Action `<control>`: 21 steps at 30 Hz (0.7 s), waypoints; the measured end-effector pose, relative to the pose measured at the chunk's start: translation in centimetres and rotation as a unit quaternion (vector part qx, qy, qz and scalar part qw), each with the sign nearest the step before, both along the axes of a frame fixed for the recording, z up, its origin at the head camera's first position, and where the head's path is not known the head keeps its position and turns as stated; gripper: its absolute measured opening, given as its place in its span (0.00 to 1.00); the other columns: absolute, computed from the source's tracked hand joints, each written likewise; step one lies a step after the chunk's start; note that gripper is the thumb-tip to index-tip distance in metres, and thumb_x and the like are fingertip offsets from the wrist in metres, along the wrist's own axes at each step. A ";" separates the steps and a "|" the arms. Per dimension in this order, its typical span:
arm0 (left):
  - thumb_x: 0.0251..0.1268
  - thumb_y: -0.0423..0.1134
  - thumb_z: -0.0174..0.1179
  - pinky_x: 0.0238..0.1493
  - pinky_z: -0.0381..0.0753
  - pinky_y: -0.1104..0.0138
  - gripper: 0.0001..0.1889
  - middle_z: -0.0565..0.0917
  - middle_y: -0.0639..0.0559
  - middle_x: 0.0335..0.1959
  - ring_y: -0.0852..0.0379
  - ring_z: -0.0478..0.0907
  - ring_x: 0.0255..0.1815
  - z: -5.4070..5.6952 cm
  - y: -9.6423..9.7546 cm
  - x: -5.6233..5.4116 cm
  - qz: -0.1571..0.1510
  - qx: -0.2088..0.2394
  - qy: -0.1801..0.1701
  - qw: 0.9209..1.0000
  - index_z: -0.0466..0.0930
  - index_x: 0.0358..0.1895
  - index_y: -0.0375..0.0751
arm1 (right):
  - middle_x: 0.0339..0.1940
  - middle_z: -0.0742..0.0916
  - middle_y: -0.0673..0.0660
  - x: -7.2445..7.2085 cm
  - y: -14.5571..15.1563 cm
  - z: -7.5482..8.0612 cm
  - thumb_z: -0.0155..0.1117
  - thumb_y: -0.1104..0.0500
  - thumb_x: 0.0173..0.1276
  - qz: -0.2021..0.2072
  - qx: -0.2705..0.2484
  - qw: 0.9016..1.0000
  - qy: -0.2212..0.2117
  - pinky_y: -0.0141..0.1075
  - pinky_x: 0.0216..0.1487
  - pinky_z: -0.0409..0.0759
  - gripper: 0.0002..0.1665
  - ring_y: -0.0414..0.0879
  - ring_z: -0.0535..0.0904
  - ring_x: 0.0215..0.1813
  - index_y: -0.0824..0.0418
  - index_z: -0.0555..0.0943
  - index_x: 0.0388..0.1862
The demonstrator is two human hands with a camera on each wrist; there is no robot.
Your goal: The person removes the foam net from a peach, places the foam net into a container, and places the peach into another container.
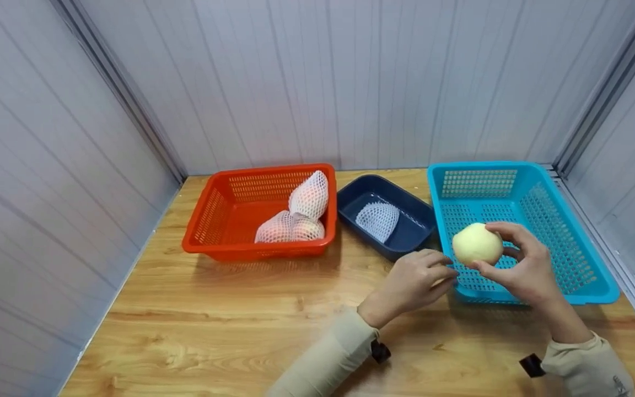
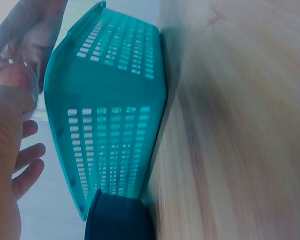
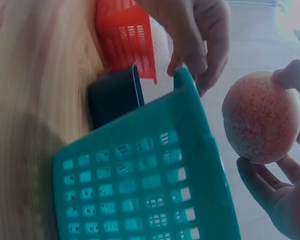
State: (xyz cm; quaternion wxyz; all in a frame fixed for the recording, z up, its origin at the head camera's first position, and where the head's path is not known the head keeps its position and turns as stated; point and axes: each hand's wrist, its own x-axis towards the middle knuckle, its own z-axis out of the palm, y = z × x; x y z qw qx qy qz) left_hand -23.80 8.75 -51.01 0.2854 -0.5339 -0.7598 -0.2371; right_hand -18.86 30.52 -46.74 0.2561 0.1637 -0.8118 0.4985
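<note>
In the head view, the left sleeve [image 1: 323, 361] is cut off at six o'clock and the right sleeve [image 1: 585, 366] at four, its lettering [image 1: 620, 385] too small to read. The red basket [image 1: 229, 251] hides the undersides of two netted fruits [image 1: 276, 229]. In the left wrist view, the left hand [image 2: 5, 135] partly covers the round fruit [image 2: 15, 76] near nine. In the right wrist view, the right hand [image 3: 285, 205] is cut off at four, the blue basket [image 3: 130, 165] at six.
</note>
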 end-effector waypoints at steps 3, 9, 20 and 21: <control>0.67 0.46 0.62 0.54 0.71 0.75 0.09 0.84 0.54 0.41 0.60 0.78 0.46 0.0 0.6 0.3 -0.014 -0.016 0.009 1.000 0.89 0.39 0.48 | 0.55 0.78 0.61 -0.2 0.7 -0.2 0.79 0.73 0.44 -0.007 0.019 0.999 -0.047 0.23 0.40 0.77 0.39 0.39 0.76 0.49 0.67 0.76 0.58; 0.71 0.54 0.54 0.58 0.67 0.76 0.16 0.84 0.58 0.39 0.63 0.78 0.48 0.0 0.8 0.6 -0.009 -0.055 0.019 0.998 0.89 0.38 0.51 | 0.55 0.78 0.61 -0.4 1.5 -0.5 0.80 0.59 0.51 -0.011 0.076 0.984 -0.158 0.33 0.35 0.80 0.36 0.51 0.77 0.46 0.63 0.76 0.59; 0.65 0.52 0.62 0.61 0.65 0.76 0.12 0.84 0.61 0.32 0.67 0.81 0.43 -0.1 0.8 0.8 -0.018 -0.013 0.022 1.000 0.89 0.33 0.49 | 0.50 0.81 0.65 -1.0 1.7 -1.2 0.79 0.52 0.52 0.012 0.134 0.959 -0.249 0.42 0.33 0.78 0.34 0.59 0.77 0.44 0.64 0.77 0.55; 0.64 0.52 0.64 0.61 0.65 0.76 0.12 0.83 0.60 0.32 0.67 0.81 0.42 -0.1 0.9 0.8 -0.019 -0.009 0.021 1.000 0.89 0.33 0.49 | 0.49 0.81 0.65 -1.1 1.7 -1.3 0.79 0.52 0.52 0.015 0.138 0.958 -0.252 0.42 0.33 0.78 0.34 0.58 0.78 0.42 0.64 0.77 0.55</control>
